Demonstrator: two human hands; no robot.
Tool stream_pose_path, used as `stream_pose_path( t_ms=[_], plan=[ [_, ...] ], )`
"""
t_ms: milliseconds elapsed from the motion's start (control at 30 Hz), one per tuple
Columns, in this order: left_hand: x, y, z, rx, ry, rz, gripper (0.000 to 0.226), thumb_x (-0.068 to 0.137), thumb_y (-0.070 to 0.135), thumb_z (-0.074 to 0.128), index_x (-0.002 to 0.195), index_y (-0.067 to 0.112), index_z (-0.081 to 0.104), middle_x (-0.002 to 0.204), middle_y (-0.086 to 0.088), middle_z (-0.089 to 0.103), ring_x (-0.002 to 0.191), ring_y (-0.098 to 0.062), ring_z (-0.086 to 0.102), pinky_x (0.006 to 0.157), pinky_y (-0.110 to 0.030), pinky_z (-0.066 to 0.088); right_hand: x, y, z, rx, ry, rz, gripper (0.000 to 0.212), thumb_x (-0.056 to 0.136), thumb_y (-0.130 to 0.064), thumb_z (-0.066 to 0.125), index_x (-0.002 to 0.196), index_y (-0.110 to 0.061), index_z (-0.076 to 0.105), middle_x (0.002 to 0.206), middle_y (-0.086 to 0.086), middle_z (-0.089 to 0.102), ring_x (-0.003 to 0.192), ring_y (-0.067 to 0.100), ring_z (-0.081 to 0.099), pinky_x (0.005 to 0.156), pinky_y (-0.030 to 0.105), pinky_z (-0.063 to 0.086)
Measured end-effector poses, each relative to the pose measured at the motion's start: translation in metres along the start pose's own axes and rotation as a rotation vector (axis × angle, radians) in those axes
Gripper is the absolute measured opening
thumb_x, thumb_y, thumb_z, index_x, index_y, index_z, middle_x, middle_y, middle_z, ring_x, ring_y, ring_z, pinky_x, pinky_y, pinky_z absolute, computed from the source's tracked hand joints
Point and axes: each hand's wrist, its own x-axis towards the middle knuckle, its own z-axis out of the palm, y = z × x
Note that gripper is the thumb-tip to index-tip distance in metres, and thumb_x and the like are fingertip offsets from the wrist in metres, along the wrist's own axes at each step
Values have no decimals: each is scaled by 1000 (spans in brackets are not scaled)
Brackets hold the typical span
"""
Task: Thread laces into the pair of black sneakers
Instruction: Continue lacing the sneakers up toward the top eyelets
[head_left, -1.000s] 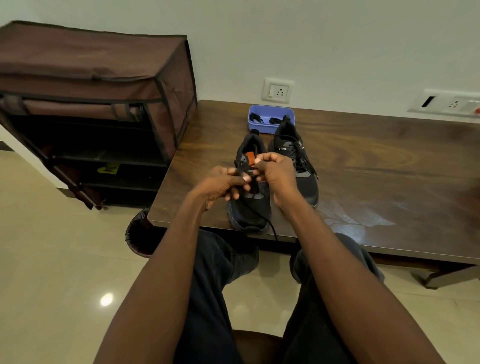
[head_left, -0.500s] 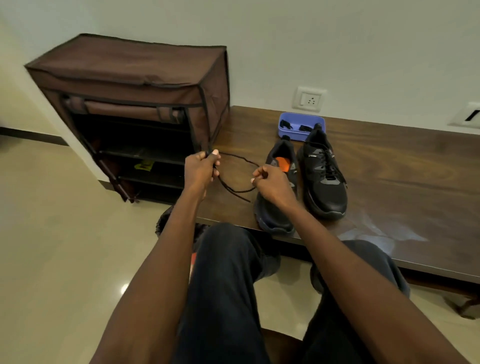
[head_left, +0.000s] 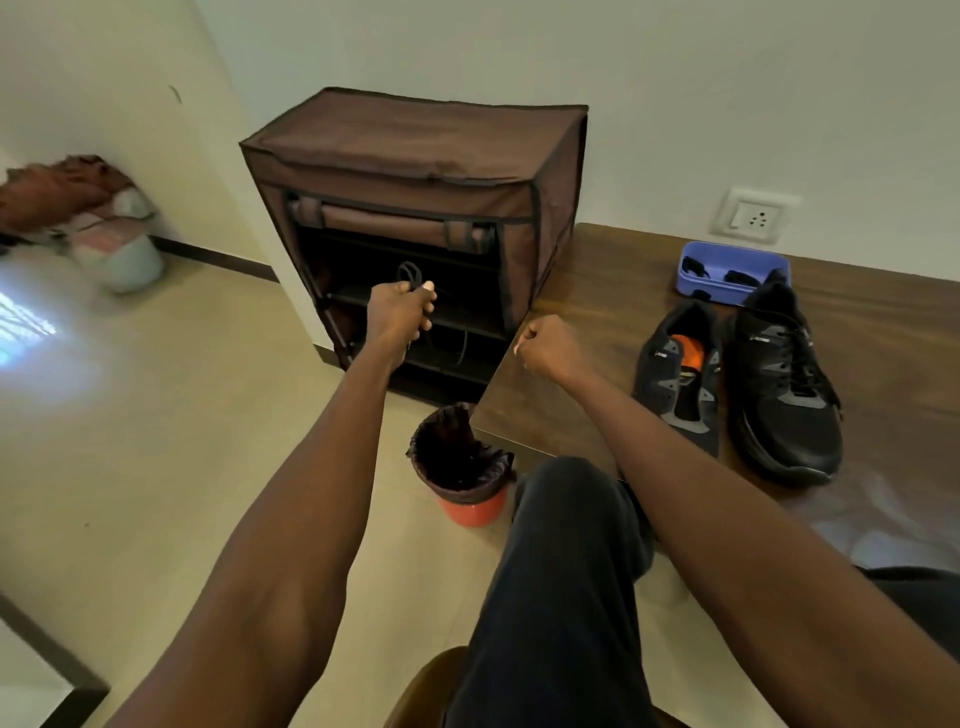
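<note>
Left hand (head_left: 400, 317) grips a bunched black shoelace (head_left: 413, 278) before the brown fabric shoe rack (head_left: 415, 171); right hand (head_left: 545, 349) is fisted, holding nothing visible. Two black mesh sneakers (head_left: 737, 379) stand side by side near the dark wooden table's (head_left: 597, 270) front edge, the left unlaced with an orange insole, the right laced.

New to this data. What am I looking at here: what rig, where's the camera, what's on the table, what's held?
No robot: a person's two bare hands, filmed by one wide-angle camera worn on the head, looking down. The left hand grips a black lace in front of the brown shoe rack. The right hand is curled over the corner of the wooden table; whether it holds anything can't be told. On the table: an unlaced sneaker, a laced sneaker and a blue tray.
</note>
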Motion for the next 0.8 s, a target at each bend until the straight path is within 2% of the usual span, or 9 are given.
stream_pose_path(
  t_ms=[100, 200, 300, 433, 500, 600, 667, 700, 800],
  plan=[
    [7, -24, 3, 75, -39, -62, 15, 98, 20, 58, 87, 11, 63, 70, -2, 60, 47, -8, 51, 42, -20, 36, 8, 3, 10, -46, 23, 6, 15, 87, -8, 60, 73, -10, 63, 88, 13, 69, 84, 27, 67, 64, 30, 47],
    [9, -55, 8, 182, -131, -166, 13, 95, 22, 64, 92, 9, 63, 77, -10, 65, 45, -11, 57, 42, -23, 45, 12, 8, 14, -95, -5, 9, 10, 91, -10, 59, 82, -10, 63, 92, 12, 68, 87, 25, 66, 68, 31, 46],
    [3, -85, 11, 304, -269, -282, 17, 91, 13, 68, 100, -1, 65, 88, -18, 70, 47, -15, 61, 42, -24, 50, 13, 17, 15, -121, 12, 13, 12, 91, -11, 58, 85, -5, 67, 94, 13, 69, 87, 26, 67, 67, 30, 46],
    [-7, -101, 13, 346, -238, -323, 17, 92, 10, 65, 102, -4, 65, 99, -17, 72, 61, -25, 68, 46, -29, 50, 9, 28, 11, -128, 25, 24, 16, 89, -6, 57, 89, -3, 72, 88, 10, 70, 80, 22, 68, 60, 31, 50],
    [-11, -97, 17, 352, -215, -306, 18, 94, 10, 62, 105, -4, 65, 95, -18, 72, 66, -27, 68, 52, -32, 55, 5, 29, 7, -118, 19, 27, 17, 88, -4, 55, 87, -4, 72, 86, 10, 70, 80, 23, 68, 61, 32, 53],
    [-18, -82, 27, 391, -196, -238, 19, 95, 12, 60, 107, -3, 65, 89, -17, 72, 73, -28, 70, 73, -39, 61, -1, 31, -1, -100, 31, 33, 19, 87, -2, 53, 78, -6, 70, 83, 11, 70, 79, 25, 69, 66, 36, 57],
    [-23, -69, 37, 379, -164, -195, 16, 96, 14, 60, 104, 2, 66, 84, -14, 71, 66, -22, 69, 70, -36, 61, -5, 32, -7, -115, 50, 30, 25, 86, -2, 51, 66, -10, 63, 75, 9, 65, 73, 25, 65, 58, 34, 53],
    [-27, -62, 43, 372, -143, -175, 14, 96, 15, 59, 100, 4, 67, 84, -13, 71, 64, -19, 68, 65, -34, 60, -8, 32, -10, -119, 60, 28, 30, 86, -1, 50, 59, -13, 56, 70, 8, 60, 69, 25, 60, 53, 31, 46],
    [-38, -42, 72, 416, -109, -47, 18, 93, 14, 55, 85, 6, 68, 87, -13, 71, 74, -26, 69, 70, -40, 60, -17, 37, -28, -114, 123, 42, 37, 92, -4, 48, 57, -16, 46, 69, 6, 53, 69, 25, 55, 60, 31, 41]
  ],
)
